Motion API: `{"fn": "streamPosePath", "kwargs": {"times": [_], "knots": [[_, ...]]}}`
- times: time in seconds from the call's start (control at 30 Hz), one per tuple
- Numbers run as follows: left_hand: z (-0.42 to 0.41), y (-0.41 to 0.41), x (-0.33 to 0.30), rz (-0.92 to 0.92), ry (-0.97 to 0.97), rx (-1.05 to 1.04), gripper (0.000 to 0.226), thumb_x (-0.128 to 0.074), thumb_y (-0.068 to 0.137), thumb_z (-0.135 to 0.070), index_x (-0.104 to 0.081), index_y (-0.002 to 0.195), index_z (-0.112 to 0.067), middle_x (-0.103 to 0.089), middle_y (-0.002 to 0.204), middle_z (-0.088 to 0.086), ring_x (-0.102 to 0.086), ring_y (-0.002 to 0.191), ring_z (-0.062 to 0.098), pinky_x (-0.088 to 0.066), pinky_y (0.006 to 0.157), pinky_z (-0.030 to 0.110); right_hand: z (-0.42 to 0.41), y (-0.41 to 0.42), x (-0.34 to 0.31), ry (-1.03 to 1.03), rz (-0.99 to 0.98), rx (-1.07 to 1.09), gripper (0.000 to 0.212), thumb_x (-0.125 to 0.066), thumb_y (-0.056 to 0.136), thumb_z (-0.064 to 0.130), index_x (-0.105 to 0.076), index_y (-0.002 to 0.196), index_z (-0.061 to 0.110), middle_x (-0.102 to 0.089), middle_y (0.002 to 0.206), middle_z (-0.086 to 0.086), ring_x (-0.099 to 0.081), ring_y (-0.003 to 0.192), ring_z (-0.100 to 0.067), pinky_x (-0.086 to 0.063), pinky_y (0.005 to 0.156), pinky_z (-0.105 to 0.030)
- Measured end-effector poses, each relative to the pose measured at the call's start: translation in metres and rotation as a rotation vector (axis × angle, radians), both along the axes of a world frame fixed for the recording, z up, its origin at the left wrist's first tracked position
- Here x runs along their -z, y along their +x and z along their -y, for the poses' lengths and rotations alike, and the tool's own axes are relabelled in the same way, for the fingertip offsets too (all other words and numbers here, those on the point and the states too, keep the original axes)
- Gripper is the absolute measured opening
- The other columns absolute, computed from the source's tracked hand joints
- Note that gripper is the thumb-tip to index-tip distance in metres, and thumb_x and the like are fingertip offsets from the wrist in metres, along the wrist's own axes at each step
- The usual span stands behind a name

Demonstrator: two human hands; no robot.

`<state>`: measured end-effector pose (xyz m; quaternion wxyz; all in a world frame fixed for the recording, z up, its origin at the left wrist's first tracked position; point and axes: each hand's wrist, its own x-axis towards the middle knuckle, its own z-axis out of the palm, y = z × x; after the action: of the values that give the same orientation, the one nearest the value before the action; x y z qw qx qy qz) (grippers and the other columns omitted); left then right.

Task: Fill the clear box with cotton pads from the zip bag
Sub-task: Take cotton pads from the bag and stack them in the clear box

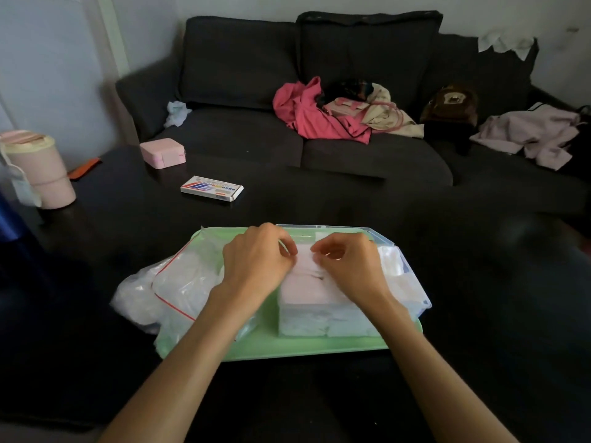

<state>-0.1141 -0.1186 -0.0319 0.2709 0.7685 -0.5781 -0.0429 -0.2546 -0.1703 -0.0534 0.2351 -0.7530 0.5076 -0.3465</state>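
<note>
Nearest me, a pale green plastic tray [307, 348] lies on the dark table [479, 314]. On its right half stands the clear rectangular plastic box [323, 318], packed with stacked white square cotton pads [307, 282] that rise to its top. My left hand [256, 263] and right hand [350, 265] hover over that stack, both with fingers curled, and each appears to be pinching the top pads at the far edge. Left of the box, the clear zip bag with a red seal line [179, 292] sprawls half on the tray, half on the table, white pads inside. Just behind and right of the box I see its clear lid [393, 251]. Farther left on the table sit a flat white printed carton [211, 188], a small pink case [163, 152] and a pink lidded cup [41, 169]. Beyond stands a dark grey sofa [243, 62] strewn with clothes [313, 113].
</note>
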Motion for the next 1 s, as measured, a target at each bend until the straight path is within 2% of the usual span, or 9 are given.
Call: {"fn": "streamPosePath", "kwargs": {"times": [0.13,0.3,0.47,0.53,0.63,0.7,0.77,0.87,1.0], "knots": [[0.003,-0.002,0.005,0.136,-0.026,0.013,0.019,-0.059,0.09,-0.028,-0.071,0.103,-0.036,-0.07,0.103,-0.01,-0.062,0.097,0.019,-0.036,0.066,0.027,-0.004,0.003,0.002,-0.127,-0.143,-0.04,0.016,-0.067,0.084,0.016,-0.075,0.095,0.024,-0.069,0.09,0.008,-0.059,0.076,-0.006,-0.045,0.068,-0.02],[0.006,0.001,0.011,0.204,0.013,0.042,0.019,-0.062,0.09,-0.027,-0.071,0.105,-0.034,-0.058,0.11,-0.005,-0.049,0.106,0.018,-0.034,0.065,0.028,-0.003,-0.003,0.001,-0.13,-0.465,-0.107,0.03,-0.06,0.085,0.04,-0.064,0.114,0.035,-0.039,0.093,0.007,-0.042,0.1,-0.016,-0.032,0.081,-0.026],[0.007,0.003,0.013,0.207,0.031,0.099,0.02,-0.063,0.089,-0.031,-0.07,0.108,-0.033,-0.052,0.112,-0.003,-0.043,0.107,0.019,-0.034,0.07,0.026,-0.003,0.001,-0.002,-0.005,-0.57,-0.127,0.033,-0.057,0.086,0.045,-0.058,0.118,0.039,-0.05,0.107,0.0,-0.042,0.112,-0.022,-0.035,0.094,-0.035],[0.003,0.013,0.008,0.067,0.012,0.12,0.02,-0.067,0.085,-0.034,-0.07,0.105,-0.035,-0.053,0.11,-0.004,-0.045,0.107,0.017,-0.037,0.071,0.028,-0.003,0.0,-0.007,0.026,-0.568,-0.144,0.031,-0.06,0.085,0.043,-0.059,0.116,0.039,-0.048,0.101,0.002,-0.045,0.11,-0.021,-0.037,0.092,-0.034],[-0.012,0.049,-0.005,-0.172,-0.087,0.072,0.014,-0.068,0.083,-0.033,-0.071,0.095,-0.04,-0.055,0.101,-0.007,-0.052,0.101,0.017,-0.044,0.078,0.032,-0.002,0.001,-0.021,-0.032,-0.397,-0.115,0.024,-0.065,0.084,0.036,-0.064,0.107,0.037,-0.044,0.084,0.011,-0.05,0.088,-0.008,-0.038,0.07,-0.023],[-0.027,0.08,-0.012,-0.208,-0.094,0.026,0.014,-0.067,0.082,-0.033,-0.069,0.092,-0.043,-0.055,0.099,-0.009,-0.054,0.099,0.016,-0.044,0.079,0.031,-0.006,0.011,-0.034,-0.108,-0.226,-0.071,0.019,-0.066,0.084,0.032,-0.066,0.103,0.035,-0.047,0.08,0.014,-0.047,0.072,-0.003,-0.035,0.058,-0.017],[-0.042,0.104,-0.012,-0.177,0.014,0.015,0.026,-0.072,0.076,-0.039,-0.067,0.102,-0.04,-0.057,0.111,-0.006,-0.053,0.11,0.019,-0.044,0.091,0.036,-0.014,0.027,-0.042,-0.153,-0.184,-0.11,0.015,-0.065,0.084,0.031,-0.067,0.1,0.033,-0.052,0.08,0.012,-0.048,0.068,-0.004,-0.036,0.057,-0.018],[-0.061,0.115,-0.003,-0.077,0.19,0.052,0.062,-0.078,0.065,-0.05,-0.059,0.122,-0.034,-0.05,0.133,-0.008,-0.043,0.125,0.02,-0.036,0.104,0.042,-0.03,0.051,-0.038,-0.132,-0.287,-0.202,0.012,-0.065,0.084,0.036,-0.069,0.095,0.035,-0.055,0.088,0.007,-0.053,0.085,-0.01,-0.039,0.068,-0.025],[-0.072,0.118,0.014,-0.009,0.217,0.028,0.072,-0.076,0.066,-0.053,-0.051,0.131,-0.033,-0.046,0.137,-0.012,-0.039,0.125,0.018,-0.036,0.103,0.038,-0.046,0.076,-0.018,-0.175,-0.564,-0.229,0.025,-0.062,0.083,0.048,-0.068,0.104,0.035,-0.042,0.097,0.006,-0.042,0.11,-0.017,-0.034,0.086,-0.03]]}}
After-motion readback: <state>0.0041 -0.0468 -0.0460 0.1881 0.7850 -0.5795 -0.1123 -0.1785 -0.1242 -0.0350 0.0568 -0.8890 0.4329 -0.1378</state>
